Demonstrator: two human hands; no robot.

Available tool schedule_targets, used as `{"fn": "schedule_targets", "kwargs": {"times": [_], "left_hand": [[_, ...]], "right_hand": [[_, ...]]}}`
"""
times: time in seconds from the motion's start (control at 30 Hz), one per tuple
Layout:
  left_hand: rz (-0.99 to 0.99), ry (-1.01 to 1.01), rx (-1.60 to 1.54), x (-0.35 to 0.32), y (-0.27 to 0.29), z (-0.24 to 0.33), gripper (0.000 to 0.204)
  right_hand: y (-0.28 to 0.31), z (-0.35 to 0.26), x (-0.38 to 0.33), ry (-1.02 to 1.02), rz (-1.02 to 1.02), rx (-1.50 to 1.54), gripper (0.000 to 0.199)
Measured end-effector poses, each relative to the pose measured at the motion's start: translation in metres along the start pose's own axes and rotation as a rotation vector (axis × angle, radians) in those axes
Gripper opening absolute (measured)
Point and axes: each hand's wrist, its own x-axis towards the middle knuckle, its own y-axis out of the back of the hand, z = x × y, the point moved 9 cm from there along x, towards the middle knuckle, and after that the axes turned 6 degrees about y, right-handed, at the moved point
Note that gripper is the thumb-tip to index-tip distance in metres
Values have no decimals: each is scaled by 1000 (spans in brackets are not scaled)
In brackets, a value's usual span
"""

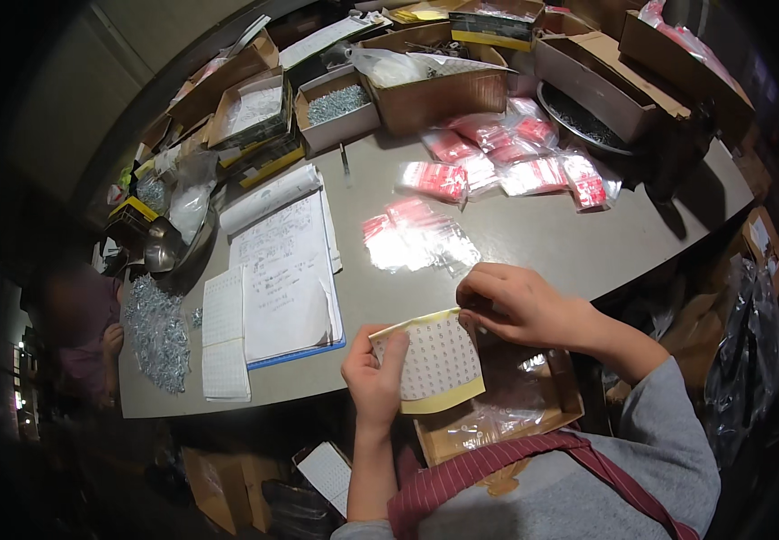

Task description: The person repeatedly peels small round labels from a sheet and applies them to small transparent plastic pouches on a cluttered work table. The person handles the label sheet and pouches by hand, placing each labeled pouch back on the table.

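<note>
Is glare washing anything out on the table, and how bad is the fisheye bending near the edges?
Head view: glare whitens the clear bags mid-table and the red-labelled packets; the sticker sheet between the left hand and right hand reads clearly; the table edge bows, corners go black.

A grey table (pixel 533 238) bears clear bags with red labels (pixel 497 157), an open notebook (pixel 282 270), a heap of silver screws (pixel 157 333), a metal bowl (pixel 169 245) and cardboard boxes (pixel 434 85), one small box of screws (pixel 335 108) among them.
</note>
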Motion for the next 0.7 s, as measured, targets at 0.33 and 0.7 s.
{"fn": "schedule_targets", "kwargs": {"times": [0.33, 0.7], "left_hand": [[8, 30, -62, 2, 1, -1, 12], [62, 29, 18, 5, 4, -3, 14]], "right_hand": [[4, -27, -7, 307, 233, -250, 31], [26, 69, 42, 56, 125, -284, 11]]}}
